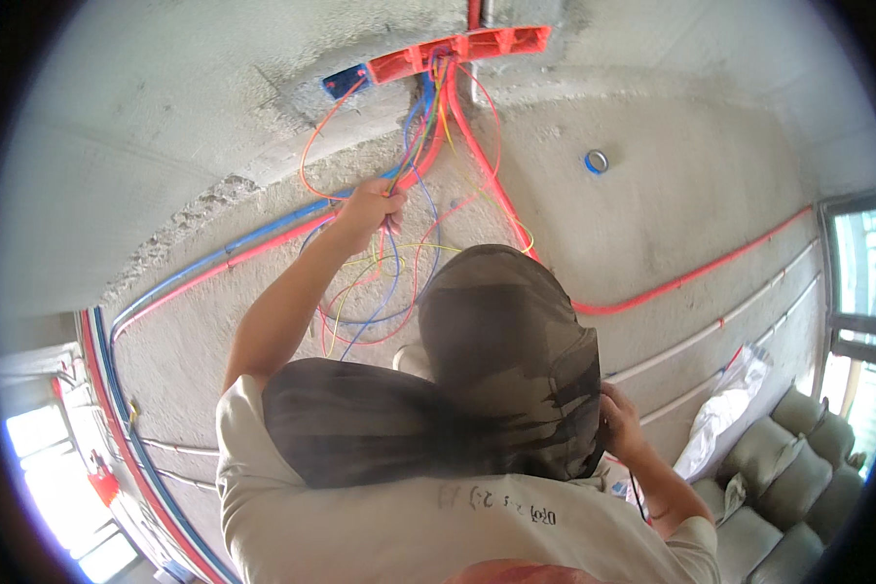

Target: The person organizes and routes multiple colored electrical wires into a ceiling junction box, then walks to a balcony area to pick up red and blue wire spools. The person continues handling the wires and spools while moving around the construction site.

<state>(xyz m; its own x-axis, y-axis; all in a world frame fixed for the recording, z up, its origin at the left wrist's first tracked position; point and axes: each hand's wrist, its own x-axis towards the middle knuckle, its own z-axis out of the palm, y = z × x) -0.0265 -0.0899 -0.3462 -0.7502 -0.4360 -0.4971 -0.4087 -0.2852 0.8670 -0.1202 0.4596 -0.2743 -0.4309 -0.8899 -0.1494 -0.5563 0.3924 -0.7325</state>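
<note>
Concrete flr (pixel 652 224) | wires (pixel 400 173) bunched w/in L fingers (pixel 393 206) | emerging both sides

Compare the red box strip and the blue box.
The red box strip is long, multi-compartment; the blue box short. The strip is red-orange, the box dark blue. Coloured wires hang from the strip; only a red wire shows at the box. Both sit in the wall, end to end.

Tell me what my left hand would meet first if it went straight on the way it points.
Beyond the wires already in its grip, your left hand would probably meet the curved red conduit first, though depth is unclear, so it might pass above.
</note>
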